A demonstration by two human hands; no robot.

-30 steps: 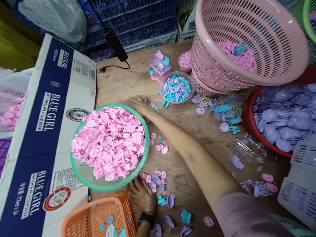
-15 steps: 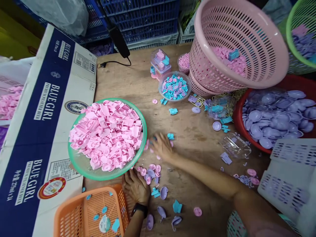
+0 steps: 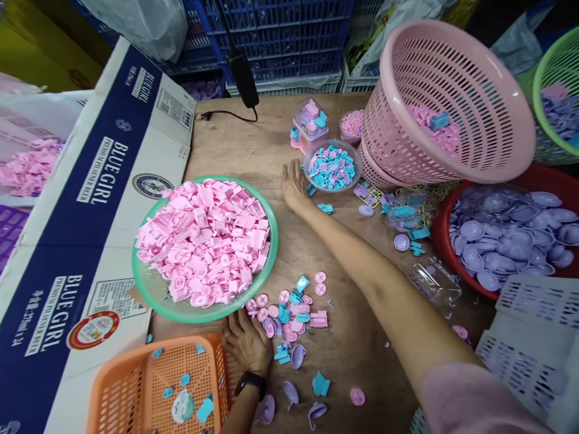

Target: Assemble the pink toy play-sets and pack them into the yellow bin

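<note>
My right hand point(image 3: 293, 185) reaches far across the wooden table, fingers stretched flat on the wood beside a clear bowl of blue and pink small parts point(image 3: 332, 165). Nothing shows in it. My left hand point(image 3: 246, 341) rests palm down near the front edge, fingers spread, between the orange basket point(image 3: 154, 386) and a heap of loose pink, blue and purple pieces point(image 3: 289, 316). A black watch sits on that wrist. The green bowl heaped with pink parts point(image 3: 203, 241) lies just above my left hand.
A blue and white carton point(image 3: 90, 199) lies on the left. Tilted pink baskets point(image 3: 447, 102) stand at the back right, above a red bowl of purple cups point(image 3: 511, 232). White crates point(image 3: 538, 337) sit at the right. Clear plastic shells point(image 3: 432, 280) and scattered bits lie mid-table.
My right hand swept loose pieces back into the heap near my left hand, then stretched out again to the clear bowl. The heap has grown. My left hand stayed put.
</note>
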